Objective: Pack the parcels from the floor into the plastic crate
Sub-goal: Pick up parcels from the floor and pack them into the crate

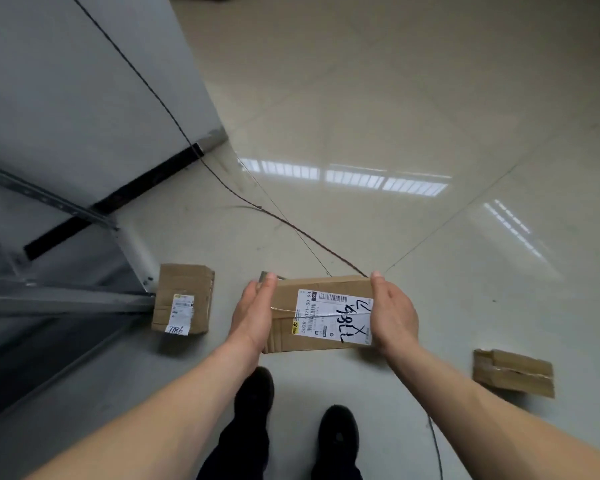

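1. Head view looks straight down: I've got both hands on a long cardboard parcel (321,313), held flat with its white shipping label (333,315) facing up.
2. Left hand (253,315) presses the parcel's left end with its fingers fairly straight; right hand (394,315) clamps the right end, thumb over the top edge. It's a squeeze between palms, not a wrap-around grip.
3. I judge the parcel is just above the floor (430,116), in front of my two dark shoes (338,434), though I can't tell for sure that it's clear of the tiles.
4. Two more parcels wait on the floor: a small box (184,297) to the left, touching the foot of a metal shelf frame (66,299), and a flatter box (513,372) well off to the right.
5. No plastic crate anywhere in view, so I'll have to turn and find it while carrying.
6. Risks: a palm-only squeeze can slip on the smooth cardboard if pressure eases during the turn. A thin dark cable (257,206) trails across the glossy floor beneath the parcel and past my right foot, so that's a snag or trip. The shelf frame sits close on the left, easy to clip.
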